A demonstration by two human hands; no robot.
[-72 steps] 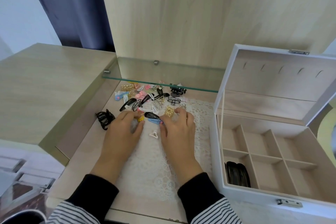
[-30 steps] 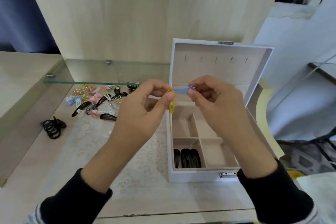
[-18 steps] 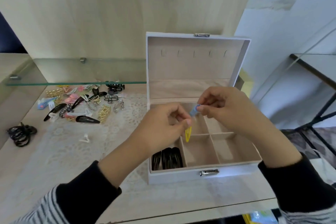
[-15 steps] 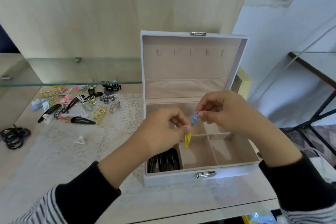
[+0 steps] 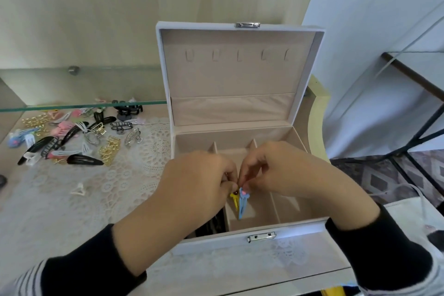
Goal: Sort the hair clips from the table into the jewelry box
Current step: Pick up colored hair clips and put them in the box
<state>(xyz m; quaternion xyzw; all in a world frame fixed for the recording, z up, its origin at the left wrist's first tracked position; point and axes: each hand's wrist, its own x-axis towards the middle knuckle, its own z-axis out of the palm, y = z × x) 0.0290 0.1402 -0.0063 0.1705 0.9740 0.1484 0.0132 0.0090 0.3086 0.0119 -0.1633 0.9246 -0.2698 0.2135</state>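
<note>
The left hand (image 5: 199, 182) and right hand (image 5: 283, 170) meet at centre frame over the open jewelry box (image 5: 216, 240). The left pinches a yellow clip (image 5: 234, 199) by its top, and the right pinches a blue clip (image 5: 243, 202) the same way. Both clips hang over the middle front compartment. They look light, thin and slick, so the top end is probably the surest place to hold them. Black clips (image 5: 211, 224) fill the front-left compartment. A pile of clips (image 5: 79, 137) waits at mid-left.

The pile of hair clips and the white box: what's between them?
Only the white lace mat lies between the pile of hair clips and the jewelry box; no clip sits on that stretch, as the head view shows.
</note>
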